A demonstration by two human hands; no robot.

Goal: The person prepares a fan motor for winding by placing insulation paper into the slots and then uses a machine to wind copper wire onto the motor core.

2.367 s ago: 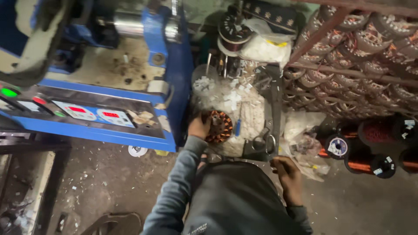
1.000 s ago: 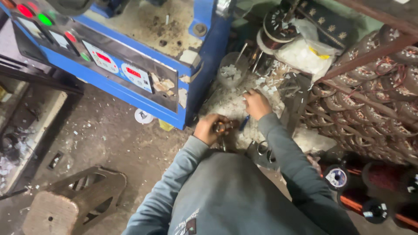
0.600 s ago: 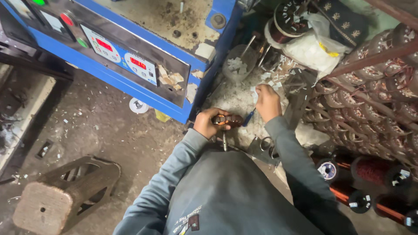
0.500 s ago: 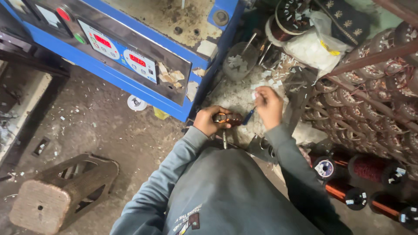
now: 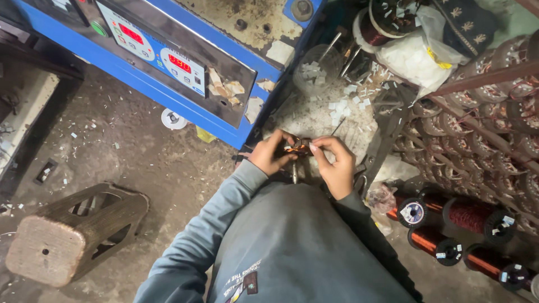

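- A blue winding machine (image 5: 185, 67) with red displays fills the view from 10 to 12 o'clock.
- A rack of wound coils (image 5: 483, 129) runs down the 2 to 3 o'clock side; copper wire spools (image 5: 471, 216) lie on the floor at 4 o'clock.
- A wooden stool (image 5: 73, 233) lies tipped at 8 o'clock.
- The left hand (image 5: 269, 154), fingers closed, grips the small copper-wound armature (image 5: 296, 149) at centre.
- The right hand (image 5: 337, 165) pinches its 3 o'clock end with closed fingers.
- The armature's shaft appears to point to 6 o'clock; both hands touch it.
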